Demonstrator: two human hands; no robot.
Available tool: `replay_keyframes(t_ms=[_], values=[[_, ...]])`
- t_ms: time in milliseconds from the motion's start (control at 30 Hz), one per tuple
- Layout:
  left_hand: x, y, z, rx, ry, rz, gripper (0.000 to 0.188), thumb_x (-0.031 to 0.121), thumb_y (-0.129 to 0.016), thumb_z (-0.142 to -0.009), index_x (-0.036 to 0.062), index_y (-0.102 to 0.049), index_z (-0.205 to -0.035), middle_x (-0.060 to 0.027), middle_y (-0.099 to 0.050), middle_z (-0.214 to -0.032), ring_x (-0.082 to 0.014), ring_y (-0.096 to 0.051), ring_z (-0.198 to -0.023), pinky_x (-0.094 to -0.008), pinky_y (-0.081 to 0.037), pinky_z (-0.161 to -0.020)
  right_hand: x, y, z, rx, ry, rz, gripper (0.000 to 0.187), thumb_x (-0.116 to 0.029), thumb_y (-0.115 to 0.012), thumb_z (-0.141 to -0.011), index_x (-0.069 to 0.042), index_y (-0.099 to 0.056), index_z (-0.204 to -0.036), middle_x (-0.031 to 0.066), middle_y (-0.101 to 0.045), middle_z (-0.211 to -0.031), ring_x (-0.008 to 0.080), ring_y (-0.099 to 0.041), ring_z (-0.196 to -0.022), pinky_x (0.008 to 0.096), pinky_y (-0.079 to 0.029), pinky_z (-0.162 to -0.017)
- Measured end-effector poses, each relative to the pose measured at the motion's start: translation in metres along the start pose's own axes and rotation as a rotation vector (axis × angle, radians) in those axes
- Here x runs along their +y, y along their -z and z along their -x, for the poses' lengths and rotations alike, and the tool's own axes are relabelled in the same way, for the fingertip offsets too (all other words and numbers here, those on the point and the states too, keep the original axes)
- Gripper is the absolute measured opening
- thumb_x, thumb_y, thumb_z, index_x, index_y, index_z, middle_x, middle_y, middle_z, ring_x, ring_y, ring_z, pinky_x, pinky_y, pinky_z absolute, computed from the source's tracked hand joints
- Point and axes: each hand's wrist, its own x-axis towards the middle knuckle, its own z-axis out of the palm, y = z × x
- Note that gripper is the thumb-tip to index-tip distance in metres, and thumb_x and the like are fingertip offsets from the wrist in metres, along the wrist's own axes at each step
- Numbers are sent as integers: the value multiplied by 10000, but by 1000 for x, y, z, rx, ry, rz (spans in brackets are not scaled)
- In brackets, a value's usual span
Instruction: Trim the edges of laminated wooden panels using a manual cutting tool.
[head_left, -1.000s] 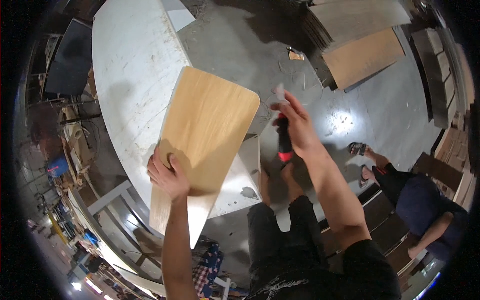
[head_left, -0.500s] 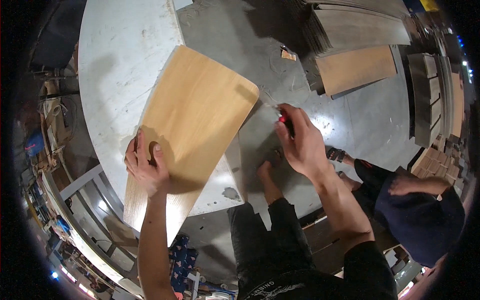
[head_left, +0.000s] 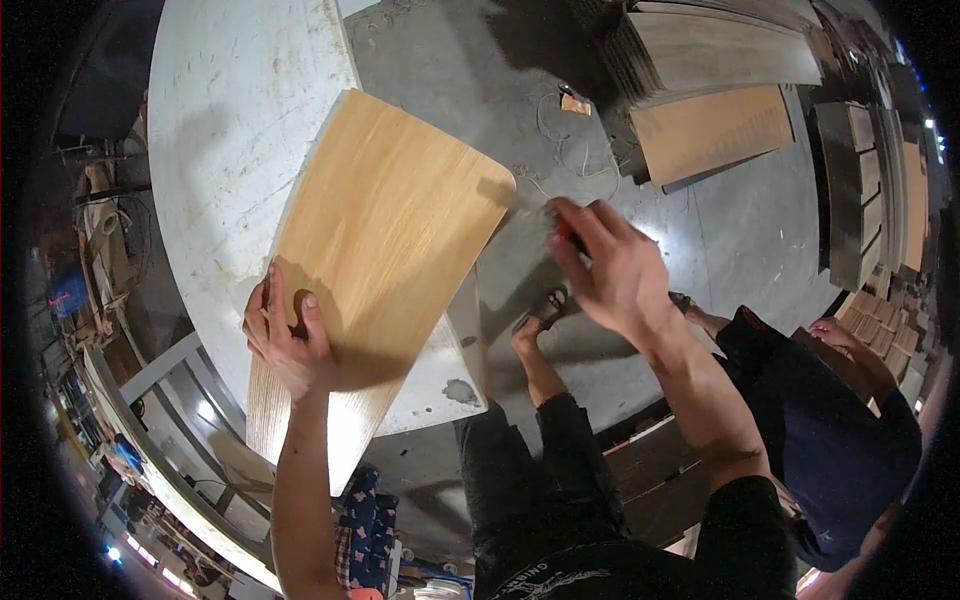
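Observation:
A light wood-grain panel [head_left: 385, 210] with rounded corners lies slantwise across a white worktable [head_left: 215, 130]. At its left edge, my left hand [head_left: 288, 338] holds the panel, thumb on the top face and fingers along the edge. Clear of the panel's right edge, my right hand [head_left: 610, 265] is closed round a small red-handled tool [head_left: 565, 236]. A thin, blurred tip shows ahead of those fingers; most of the tool is hidden, so I cannot tell its kind.
Stacked boards [head_left: 715, 55] and a brown sheet [head_left: 712, 130] lie on the floor at far right. A person in dark clothes [head_left: 840, 440] is close by on my right. Thin strips [head_left: 565, 170] litter the floor. A metal frame [head_left: 185, 370] stands at left.
My right hand has shifted slightly right, still holding the red-handled tool. The left hand stays on the panel. The person at right has moved an arm.

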Motion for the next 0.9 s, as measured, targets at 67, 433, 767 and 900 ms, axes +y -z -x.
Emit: replay_keyframes(t_ms=[67,433,767,900], values=[[3,1,1,-12,-6,-10,533,338,-658,-965,118,-598,-1447,-153,-555,-1391,-364,-501,-1294,-526,-366,-1103,-5,-3,5,-27,21,18,291,-189,-713,-934,-70,-643,-1190,110,-661,-932,354,-684,-785,423,-560,-663],[143,-53,-127,72,-57,203,424,369,-689,-946,198,-674,-1334,-64,-612,-1365,-329,-537,-1266,-509,-368,-1109,-29,-22,0,8,-171,22,270,-256,-648,-984,-138,-637,-1226,117,-652,-931,357,-695,-787,442,-570,-661],[144,-53,-135,48,-53,237,366,356,-713,-949,198,-734,-1279,18,-625,-1329,-271,-534,-1238,-461,-368,-1101,-14,-12,-15,26,-149,20,267,-287,-693,-958,-153,-671,-1188,108,-651,-881,346,-700,-757,459,-566,-640],[141,-55,-136,49,-40,216,373,353,-720,-943,204,-734,-1285,23,-627,-1322,-274,-536,-1234,-457,-371,-1098,-13,-10,-12,-4,-132,3,252,-284,-689,-961,-147,-677,-1172,114,-659,-885,356,-700,-756,458,-559,-639]])
